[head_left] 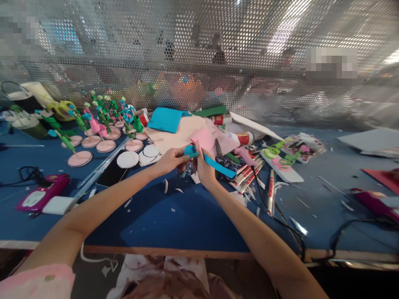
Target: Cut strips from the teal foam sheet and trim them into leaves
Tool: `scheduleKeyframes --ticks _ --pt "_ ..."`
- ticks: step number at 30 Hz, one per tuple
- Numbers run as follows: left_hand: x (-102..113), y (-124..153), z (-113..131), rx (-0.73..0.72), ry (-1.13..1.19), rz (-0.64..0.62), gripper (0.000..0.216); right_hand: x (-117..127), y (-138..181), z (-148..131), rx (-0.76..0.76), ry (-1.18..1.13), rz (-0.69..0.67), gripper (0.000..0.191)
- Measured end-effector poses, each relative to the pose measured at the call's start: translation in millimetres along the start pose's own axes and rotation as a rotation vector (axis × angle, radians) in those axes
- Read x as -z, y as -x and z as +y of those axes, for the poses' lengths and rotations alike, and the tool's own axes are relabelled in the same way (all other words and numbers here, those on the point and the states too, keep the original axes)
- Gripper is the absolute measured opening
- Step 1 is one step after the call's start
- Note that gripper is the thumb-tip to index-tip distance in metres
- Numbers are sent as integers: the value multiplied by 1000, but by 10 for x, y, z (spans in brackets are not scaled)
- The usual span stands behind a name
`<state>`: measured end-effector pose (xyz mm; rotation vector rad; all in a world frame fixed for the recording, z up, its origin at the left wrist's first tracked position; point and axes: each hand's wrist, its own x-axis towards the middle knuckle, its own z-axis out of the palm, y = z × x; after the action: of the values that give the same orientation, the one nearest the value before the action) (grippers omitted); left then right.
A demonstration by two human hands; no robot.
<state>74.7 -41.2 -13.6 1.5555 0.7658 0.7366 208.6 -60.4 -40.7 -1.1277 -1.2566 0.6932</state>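
Note:
A narrow blue paper strip (220, 167) runs between my hands above the front middle of the table. My left hand (173, 161) pinches its curled end, with the thumb and fingertips pressed together. My right hand (205, 169) is closed on the strip close to the left fingertips, and the loose tail hangs out to the right past the wrist. Behind my fingers lie pink paper sheets (204, 136) and dark scissors (218, 148). A folded blue sheet (165, 119) rests on a large pale pink sheet (185, 126) farther back.
Several small flower models on round pink bases (80, 158) stand at the left. A dark phone (109, 176) lies under a white disc (127, 159). At right are a pink glue gun (245, 156) with its cord and a white board (286, 171). A perforated metal screen (199, 54) rises behind.

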Motion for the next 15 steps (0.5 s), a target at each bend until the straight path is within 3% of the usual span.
scheduleKeyframes --ticks 6,12,15 --pt "101 -37 -64 -45 -19 29 48 53 -51 -31 -26 -98 -140 49" --pt "186 -69 -79 -118 -116 223 43 23 -18 -127 -90 -178 -251 49" --pt "229 -73 -70 -132 -183 253 41 9 -19 -123 -96 -191 -291 48"
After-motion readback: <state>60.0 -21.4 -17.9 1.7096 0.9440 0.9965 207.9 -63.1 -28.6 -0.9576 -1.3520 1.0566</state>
